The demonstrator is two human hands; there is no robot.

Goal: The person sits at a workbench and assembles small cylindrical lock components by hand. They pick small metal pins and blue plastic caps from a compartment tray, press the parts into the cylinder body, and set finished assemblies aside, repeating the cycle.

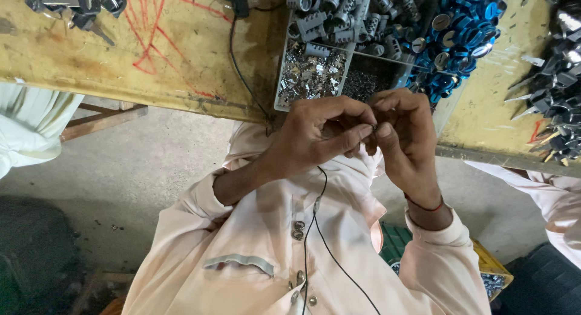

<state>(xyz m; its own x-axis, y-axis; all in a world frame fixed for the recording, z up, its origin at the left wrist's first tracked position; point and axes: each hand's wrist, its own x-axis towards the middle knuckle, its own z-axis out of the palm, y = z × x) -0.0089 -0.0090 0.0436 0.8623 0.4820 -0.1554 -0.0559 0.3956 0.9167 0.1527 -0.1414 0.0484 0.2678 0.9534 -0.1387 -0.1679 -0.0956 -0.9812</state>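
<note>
Left hand point(315, 139) and right hand point(402, 130) pinch a small metal part point(374, 128) between fingertips; its axis is too small to tell.

Workshop — bench point(151, 79), metal-parts tray point(311, 73)

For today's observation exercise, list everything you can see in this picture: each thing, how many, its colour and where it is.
workbench: one, yellow with red scribbles, along the top
tray: one, grey, on the bench's near edge
small metal bits: many, silver, in the tray's near compartment
cylinder parts: many, grey, at the tray's far end
round blue parts: many, right of the tray
keys: a pile, dark, top left
cable: one, black, across the bench
left hand: pinching a small part
right hand: fingertips meeting the left's
</note>
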